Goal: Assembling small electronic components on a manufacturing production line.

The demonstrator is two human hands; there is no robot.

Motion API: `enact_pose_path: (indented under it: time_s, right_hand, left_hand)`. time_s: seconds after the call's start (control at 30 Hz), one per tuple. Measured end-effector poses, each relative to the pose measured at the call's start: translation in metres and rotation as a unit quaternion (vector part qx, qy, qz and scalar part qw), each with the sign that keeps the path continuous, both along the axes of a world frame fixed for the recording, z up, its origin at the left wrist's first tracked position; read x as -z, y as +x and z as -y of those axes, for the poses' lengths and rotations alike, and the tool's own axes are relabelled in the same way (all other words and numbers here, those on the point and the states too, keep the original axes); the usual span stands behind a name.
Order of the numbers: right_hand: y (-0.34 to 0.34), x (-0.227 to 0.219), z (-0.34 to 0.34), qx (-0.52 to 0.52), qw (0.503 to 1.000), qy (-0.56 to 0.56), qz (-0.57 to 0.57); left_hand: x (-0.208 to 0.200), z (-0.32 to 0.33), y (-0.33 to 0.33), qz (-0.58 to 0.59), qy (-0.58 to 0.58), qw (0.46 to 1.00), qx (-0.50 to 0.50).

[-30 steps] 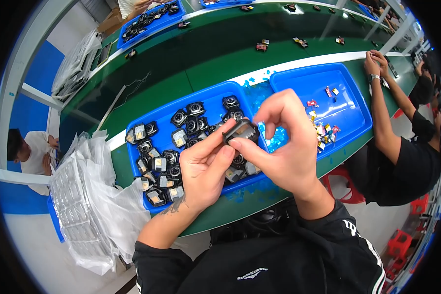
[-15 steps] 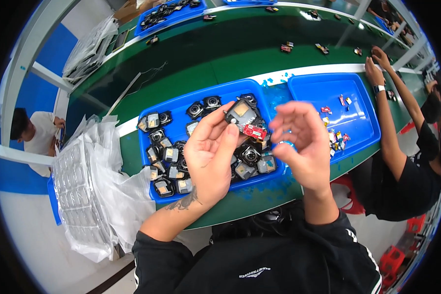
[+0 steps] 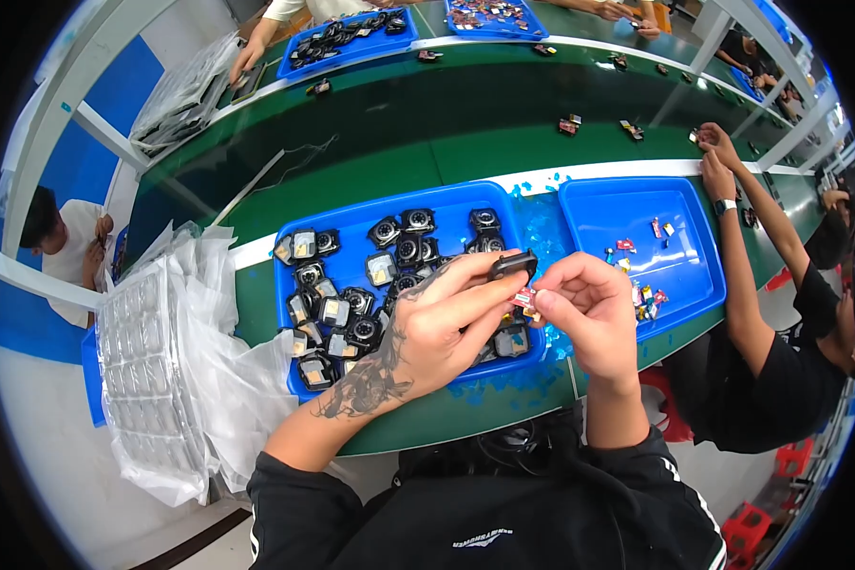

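Note:
My left hand (image 3: 446,318) is closed around a black watch case (image 3: 514,264), turned edge-up so its inside is hidden. From under the case a small red circuit board (image 3: 524,298) shows beside my left fingertips. Thumb and fingers of my right hand (image 3: 594,309) pinch at the board's right end. Below both hands lies a blue tray (image 3: 347,245) of black watch cases, several showing a round sensor back and others a grey inside with a tan patch. My left hand covers part of them.
To the right, another blue tray (image 3: 627,204) holds small red and yellow parts. Stacked clear blister trays (image 3: 147,351) and plastic film stand at left. Beyond runs a green conveyor (image 3: 399,123) with scattered boards. Nearby a co-worker's hands (image 3: 719,157) handle a small part.
My left hand has turned the watch case from face-up to edge-up. My right hand, open and blurred before, has closed in on the red board. Co-workers' hands now show across the conveyor.

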State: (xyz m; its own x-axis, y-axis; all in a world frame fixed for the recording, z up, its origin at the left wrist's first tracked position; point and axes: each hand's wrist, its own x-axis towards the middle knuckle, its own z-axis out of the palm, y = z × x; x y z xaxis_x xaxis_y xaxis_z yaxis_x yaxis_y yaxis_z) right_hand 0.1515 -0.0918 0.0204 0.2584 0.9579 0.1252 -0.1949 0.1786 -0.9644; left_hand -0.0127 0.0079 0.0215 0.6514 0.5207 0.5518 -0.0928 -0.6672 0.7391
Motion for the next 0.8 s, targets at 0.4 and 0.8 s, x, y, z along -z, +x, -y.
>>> enact_pose_path:
  time_s: [0.4, 0.8]
  right_hand:
    - [0.006, 0.006, 0.0, -0.019, 0.997, -0.073, -0.005]
    - [-0.015, 0.021, 0.01, 0.119, 0.992, -0.027, 0.017]
  left_hand:
    - [0.005, 0.003, 0.001, -0.045, -0.287, 0.955, 0.068]
    - [0.014, 0.009, 0.006, -0.043, -0.285, 0.957, 0.039]
